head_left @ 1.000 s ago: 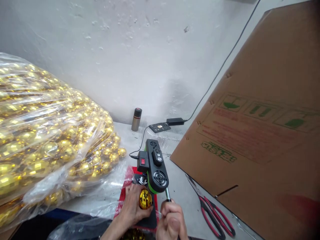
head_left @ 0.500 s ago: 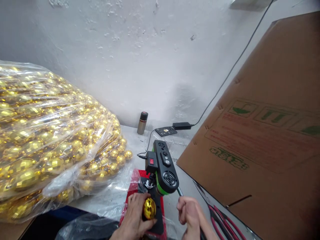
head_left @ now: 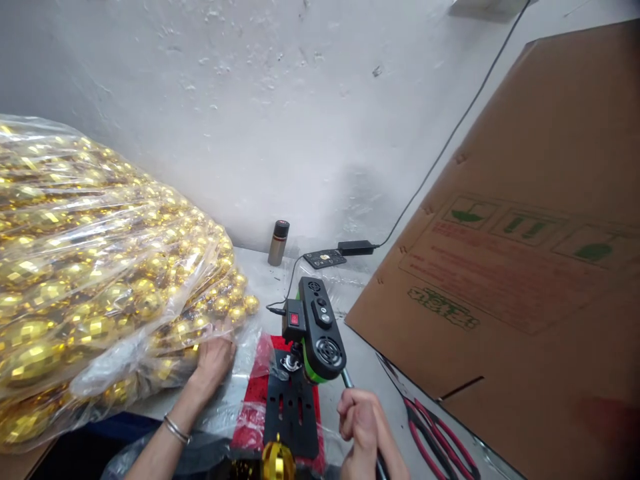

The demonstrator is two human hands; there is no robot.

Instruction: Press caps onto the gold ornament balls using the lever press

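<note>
My left hand (head_left: 215, 360), with a bracelet on its wrist, reaches to the mouth of a clear plastic bag (head_left: 117, 363) full of shiny gold balls (head_left: 145, 297). Its fingertips are lost among the balls and plastic, so I cannot see whether they grip one. My right hand (head_left: 363, 427) is closed around the metal lever (head_left: 347, 379) of a small black and green bench machine (head_left: 323, 330). Below the machine's head, the slotted black base plate (head_left: 293, 417) has nothing on it. One faceted gold ball (head_left: 278, 460) shows at the bottom edge, in front of the plate.
Right of the machine stands a large cardboard box (head_left: 500, 220), with red-handled scissors (head_left: 440, 440) beside its lower edge. By the wall are a dark-capped canister (head_left: 279, 243), a black panel (head_left: 325, 258) and a power adapter (head_left: 355, 247) with its cable. Red sheeting (head_left: 255, 393) lies under the base.
My left hand has left the base plate and moved left to the bag. The gold ball it held on the plate is now at the bottom edge. My right hand stays on the lever.
</note>
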